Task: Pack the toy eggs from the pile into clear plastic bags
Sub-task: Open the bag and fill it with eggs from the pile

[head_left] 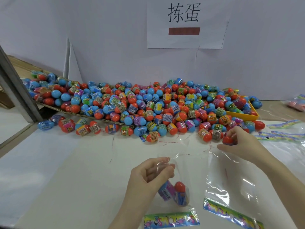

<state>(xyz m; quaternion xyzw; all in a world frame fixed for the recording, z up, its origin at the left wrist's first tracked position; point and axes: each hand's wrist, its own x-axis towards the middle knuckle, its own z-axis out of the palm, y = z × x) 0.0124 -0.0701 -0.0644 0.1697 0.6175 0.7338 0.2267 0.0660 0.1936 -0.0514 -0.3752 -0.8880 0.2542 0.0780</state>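
Head view
Surface: a white table (66,162) runs up to a pale wall (107,38); a grey metal post (14,83) leans at the far left, and a flattened strip of cardboard (92,116) lies under the left part of the heap
Pile: the pile of toy eggs (140,104), blue and orange halves with printed wrap bands, spreads along the foot of the wall; the eggs point every way, and at the right they spill into a yellow tray (244,114)
Left hand: the left hand (148,177) pinches the top edge of a clear plastic bag (177,182) between thumb and curled fingers, the bag hanging upright
In the bag: two eggs (173,192) sit low inside, side by side, long axes roughly upright, an orange end uppermost on the right one
Right hand: the right hand (237,142) grips an orange egg (228,140) at the pile's near edge, fingers curled round it
Spare bags: more clear bags (231,182) lie flat at the right, with bright printed header strips (171,219)
Writing: a white sheet (188,23) on the wall reads 拣蛋 over a red-brown bar; the small red print on the bag and the egg labels are too small to read
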